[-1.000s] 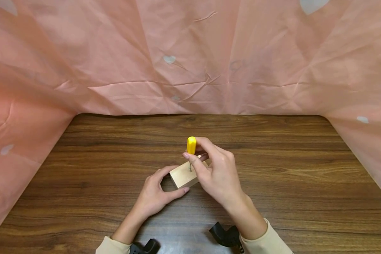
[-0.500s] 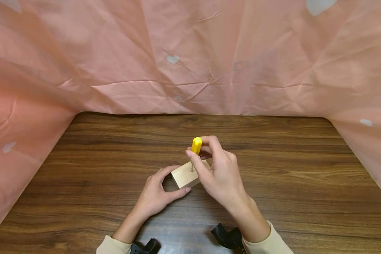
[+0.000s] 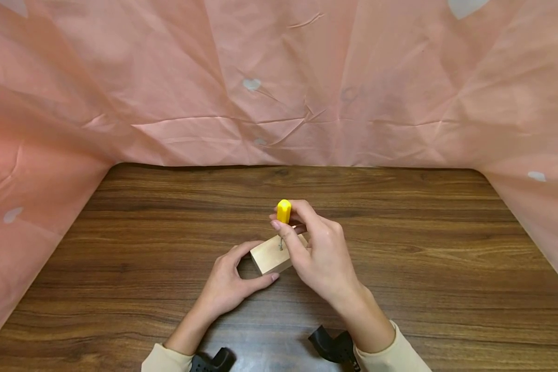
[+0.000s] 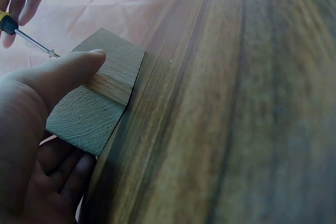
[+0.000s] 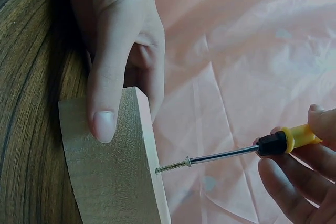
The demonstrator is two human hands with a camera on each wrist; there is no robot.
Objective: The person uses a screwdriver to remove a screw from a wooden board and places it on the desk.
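Note:
A pale wooden block (image 3: 265,257) lies on the table, with my left hand (image 3: 230,281) gripping its left end between thumb and fingers. In the right wrist view a threaded screw (image 5: 173,167) stands out from the block's top face, only its tip end sunk in. A screwdriver (image 5: 226,154) with a yellow and black handle meets the screw head, its shaft nearly in line with the screw. My right hand (image 3: 323,256) holds the screwdriver's handle between thumb and fingers above the block. From the head view, this hand hides the block's right part.
A brown wood-grain table (image 3: 121,232) spreads around the hands. Pink cloth (image 3: 279,93) with pale hearts hangs along its back and sides. Black wrist mounts sit beside both sleeves, the right mount (image 3: 330,345) near the table's front.
The screwdriver's handle tipped to the right, then came back more upright, with the right hand's fingers shifting slightly around it. The left hand and block stay almost still.

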